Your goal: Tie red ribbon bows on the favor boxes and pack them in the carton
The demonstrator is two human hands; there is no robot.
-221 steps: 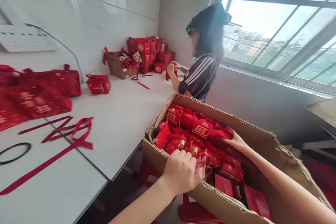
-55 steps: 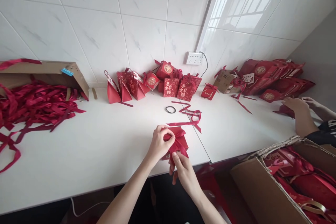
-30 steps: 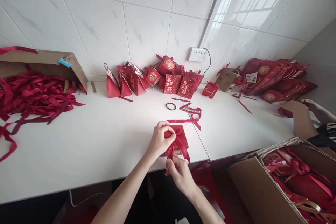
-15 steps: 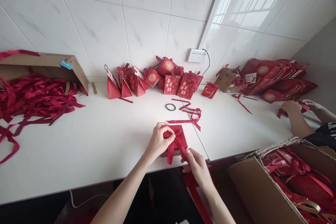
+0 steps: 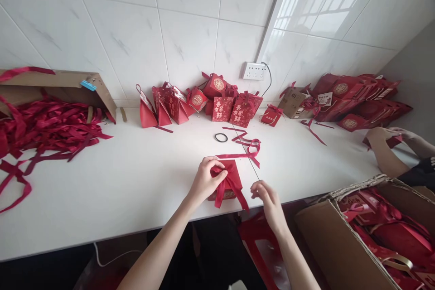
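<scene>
A small red gift box (image 5: 234, 168) with gold print on its front side lies near the table's front edge. A red ribbon (image 5: 239, 195) is tied in a bow on top, and its two tails hang over the front. My left hand (image 5: 208, 174) pinches the bow at its left side, hiding part of the loops. To the right of the box, my right hand (image 5: 267, 197) is apart from the ribbon, its fingers loosely bent and nothing visible in them.
Loose ribbon pieces (image 5: 253, 145) and a black ring (image 5: 220, 137) lie behind the box. A ribbon-filled carton (image 5: 105, 99) stands left. Red boxes (image 5: 222, 109) line the wall. An open carton (image 5: 326, 235) is front right; a co-worker's hands (image 5: 379, 136) work beyond.
My right hand has let go of the right ribbon tail and moved right and slightly up. That tail now hangs over the table edge. My left hand remains on the bow.
</scene>
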